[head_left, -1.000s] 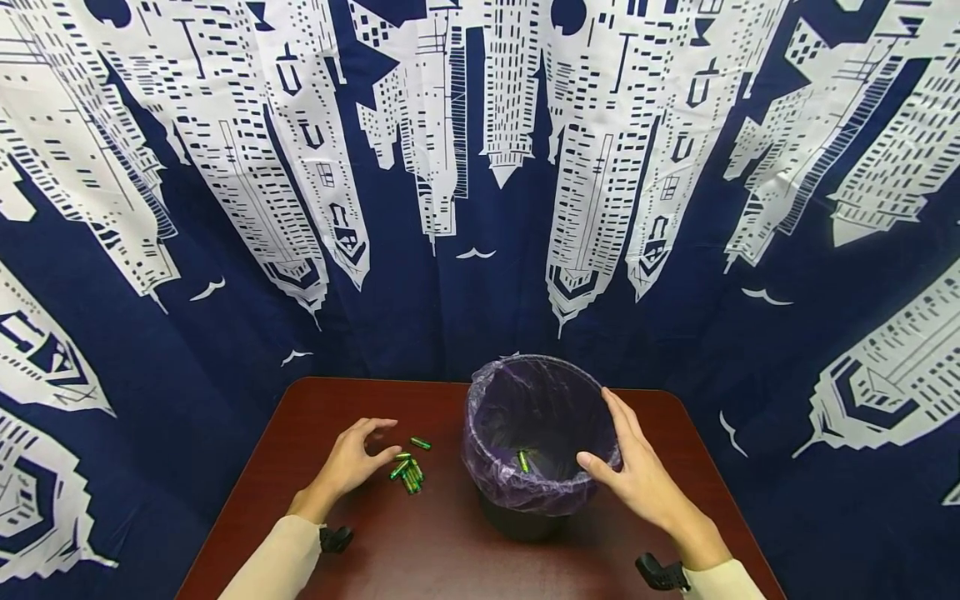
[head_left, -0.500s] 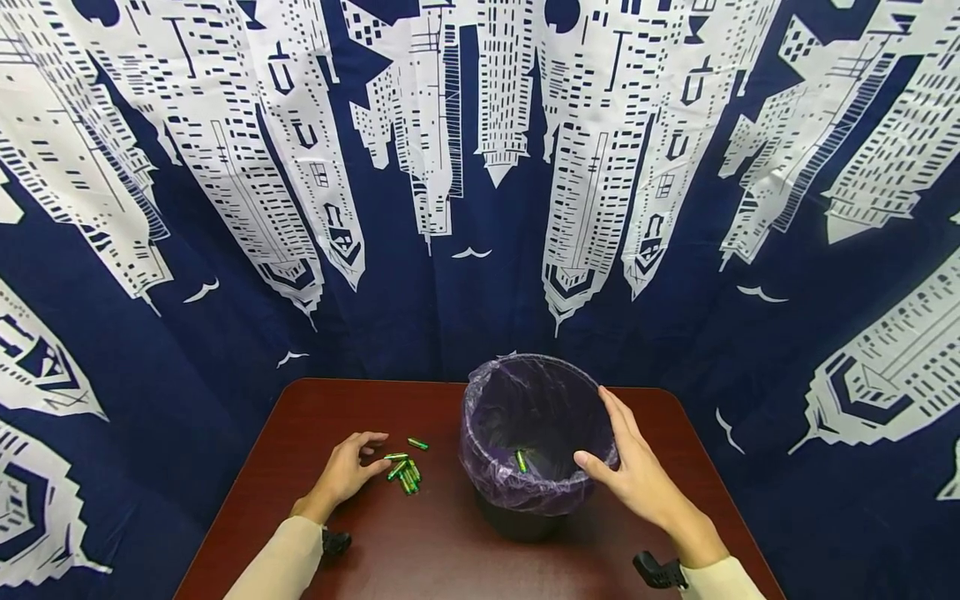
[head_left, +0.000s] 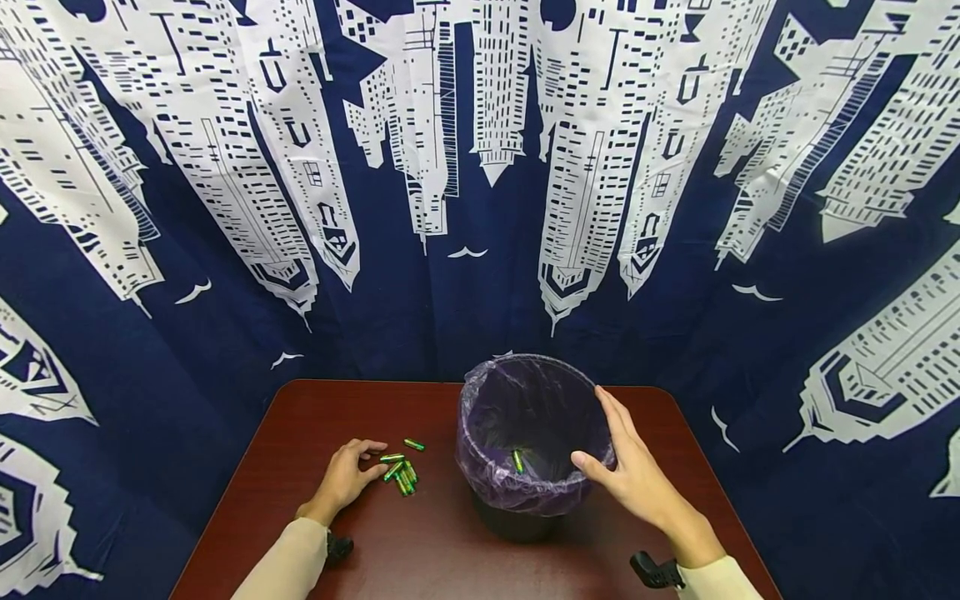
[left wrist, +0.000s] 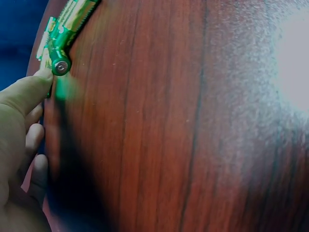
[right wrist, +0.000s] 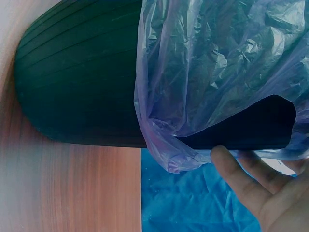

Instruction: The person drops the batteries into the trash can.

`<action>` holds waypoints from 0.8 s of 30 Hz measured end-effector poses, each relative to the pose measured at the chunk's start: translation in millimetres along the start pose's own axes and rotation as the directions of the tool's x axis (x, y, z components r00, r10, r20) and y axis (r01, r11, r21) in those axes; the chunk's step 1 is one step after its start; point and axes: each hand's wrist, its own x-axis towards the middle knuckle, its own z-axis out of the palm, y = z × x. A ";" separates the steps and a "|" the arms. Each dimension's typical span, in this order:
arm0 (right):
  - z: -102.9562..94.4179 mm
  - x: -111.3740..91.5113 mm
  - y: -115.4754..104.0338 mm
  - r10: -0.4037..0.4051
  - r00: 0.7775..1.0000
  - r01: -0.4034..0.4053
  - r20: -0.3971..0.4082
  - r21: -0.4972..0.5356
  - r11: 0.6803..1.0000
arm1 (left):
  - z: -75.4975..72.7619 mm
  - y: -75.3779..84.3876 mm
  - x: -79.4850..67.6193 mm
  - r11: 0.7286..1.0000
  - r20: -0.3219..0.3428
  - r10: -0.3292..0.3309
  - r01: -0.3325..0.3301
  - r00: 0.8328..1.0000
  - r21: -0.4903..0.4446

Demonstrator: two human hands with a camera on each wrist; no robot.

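My left hand (head_left: 347,477) is low at the left edge of a small pile of green AA-type batteries (head_left: 405,477). Its thumb and forefinger tips are right at the nearest battery (head_left: 392,457), the other fingers loosely bent. In the left wrist view a fingertip meets the green batteries (left wrist: 63,48). A dark round trash bin (head_left: 517,523) wears a thin purple plastic liner (head_left: 498,487). My right hand (head_left: 637,479) rests at its right rim, fingers straight along the outside and thumb spread over the opening. One battery (head_left: 518,462) shows inside the bin.
A single battery (head_left: 414,444) lies slightly apart, behind the pile. Everything stands on a reddish-brown wooden table (head_left: 420,558). Behind it hangs a navy curtain (head_left: 420,317) with white buildings printed upside down.
My left hand has come down and back toward the nearest battery, its fingers drawing in closer. The right hand stays at the bin rim. The whole head view has drifted slightly.
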 end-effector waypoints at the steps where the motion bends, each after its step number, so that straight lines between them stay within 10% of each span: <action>1: 0.0 0.1 -0.1 0.000 1.000 0.000 0.000 -0.001 1.000 | 1.0 -0.3 0.0 1.000 -0.003 -0.002 0.002 1.000 0.005; 24: -0.2 -0.7 -2.5 -0.011 1.000 0.011 -0.009 -0.002 1.000 | 13.9 -0.2 4.3 0.999 -0.111 -0.027 0.032 0.994 0.044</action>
